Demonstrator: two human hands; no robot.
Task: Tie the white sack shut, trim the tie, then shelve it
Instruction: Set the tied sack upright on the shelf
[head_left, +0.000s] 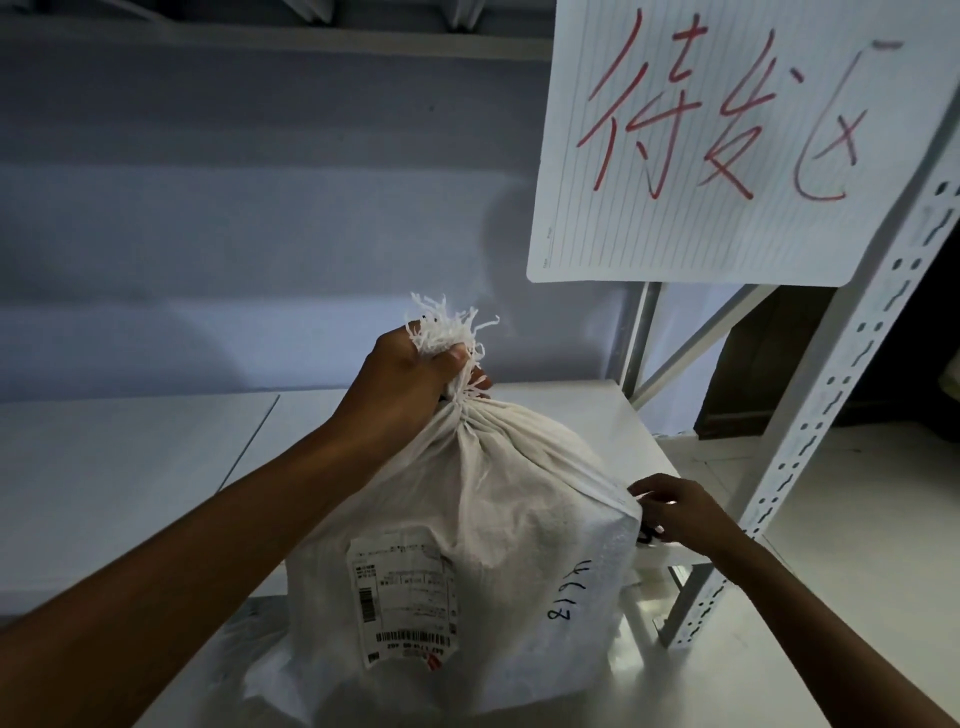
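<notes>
The white sack sits at the front edge of a white shelf board, its mouth gathered into a tied neck with frayed white strands above. A shipping label with barcodes is stuck upside down on its front, and black handwriting runs down its right side. My left hand is shut on the sack's neck and frayed top. My right hand rests with fingers spread against the sack's right corner, above a small dark thing I cannot make out. No tie or cutter shows.
A perforated white shelf upright stands at the right, with a diagonal brace behind. A lined paper sign with red handwriting hangs from the upper shelf. A pale wall lies behind, and a lower white surface lies under the shelf.
</notes>
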